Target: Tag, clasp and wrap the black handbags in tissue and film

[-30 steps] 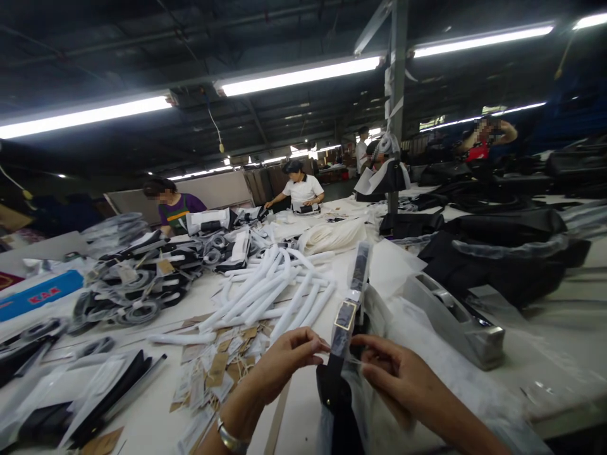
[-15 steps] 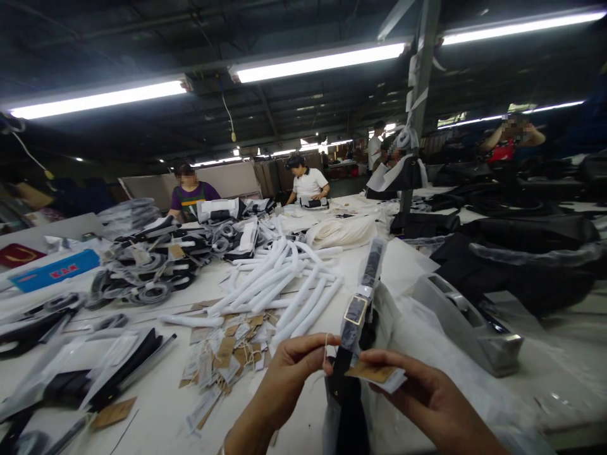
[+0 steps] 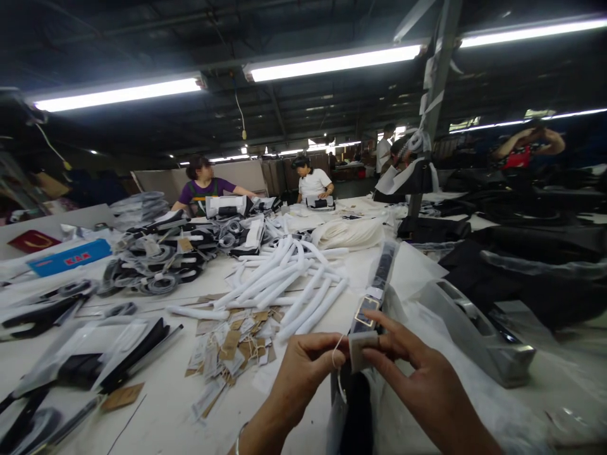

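A black strap (image 3: pixel 382 270) in clear plastic, with a gold-rimmed buckle (image 3: pixel 366 312), lies lengthwise in front of me. My left hand (image 3: pixel 296 376) is closed, thumb and forefinger pinching a thin pale string (image 3: pixel 338 346) at the strap's left side. My right hand (image 3: pixel 427 379) grips a hang tag (image 3: pixel 361 351) between thumb and fingers just below the buckle, its pale face showing. One right fingertip reaches over the buckle. Part of the strap beneath the tag is hidden by my fingers.
Loose hang tags (image 3: pixel 232 357) are heaped left of my hands, with white tubes (image 3: pixel 272 281) behind them. A grey dispenser-like block (image 3: pixel 478 335) stands right, near black material (image 3: pixel 526 278). Wrapped black straps (image 3: pixel 152 259) and a blue box (image 3: pixel 71 257) lie left. Co-workers (image 3: pixel 315 183) are across the table.
My right hand has shifted left and turned the tag so its pale face shows, bringing it against the strap. The left hand still pinches the string. A co-worker in purple has stretched out an arm.
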Tool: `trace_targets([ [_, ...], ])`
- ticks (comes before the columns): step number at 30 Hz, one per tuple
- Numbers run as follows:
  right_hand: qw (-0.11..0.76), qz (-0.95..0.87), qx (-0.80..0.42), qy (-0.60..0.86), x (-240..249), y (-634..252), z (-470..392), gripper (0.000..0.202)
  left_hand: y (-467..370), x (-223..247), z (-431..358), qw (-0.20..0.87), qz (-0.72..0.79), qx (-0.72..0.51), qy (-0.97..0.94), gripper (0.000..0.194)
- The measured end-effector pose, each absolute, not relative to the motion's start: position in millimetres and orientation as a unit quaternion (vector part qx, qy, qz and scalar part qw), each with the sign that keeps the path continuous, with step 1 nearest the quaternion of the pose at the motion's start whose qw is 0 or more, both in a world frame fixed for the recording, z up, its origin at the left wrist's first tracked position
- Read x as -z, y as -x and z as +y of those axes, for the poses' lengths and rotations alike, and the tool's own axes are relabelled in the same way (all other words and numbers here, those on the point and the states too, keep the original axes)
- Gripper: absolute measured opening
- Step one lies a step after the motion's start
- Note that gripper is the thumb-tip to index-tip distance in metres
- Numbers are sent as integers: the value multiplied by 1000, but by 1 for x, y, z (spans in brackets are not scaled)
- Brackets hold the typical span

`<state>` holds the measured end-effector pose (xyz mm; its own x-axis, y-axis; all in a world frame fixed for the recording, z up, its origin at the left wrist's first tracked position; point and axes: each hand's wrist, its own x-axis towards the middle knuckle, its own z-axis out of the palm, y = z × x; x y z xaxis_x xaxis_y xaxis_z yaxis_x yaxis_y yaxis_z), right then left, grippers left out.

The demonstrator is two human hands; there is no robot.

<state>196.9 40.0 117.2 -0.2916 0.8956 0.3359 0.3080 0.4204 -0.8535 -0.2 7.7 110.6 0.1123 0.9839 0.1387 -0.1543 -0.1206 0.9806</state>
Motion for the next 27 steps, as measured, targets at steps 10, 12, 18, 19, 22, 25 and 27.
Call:
trace_targets([
  [10,322,-852,-206,359,-132,-197,40,58,-11,-111,4,516,414,-587,-466,26],
  [12,311,-859,-192,360,-128,-195,40,61,-10,-112,3,500,424,-582,-481,25],
  [18,317,-865,-139,364,-127,-191,40,69,-9,-134,-6,341,470,-500,-643,18],
  [19,319,-865,-137,362,-128,-191,40,70,-8,-137,-8,331,473,-488,-655,18],
  [22,313,-867,-135,363,-132,-191,39,70,-6,-141,-10,322,479,-457,-677,17],
  [25,297,-870,-127,372,-134,-191,39,69,-4,-140,-9,322,484,-446,-681,19],
  [27,283,-874,-121,376,-135,-191,39,69,-5,-139,-9,322,484,-445,-681,20],
])
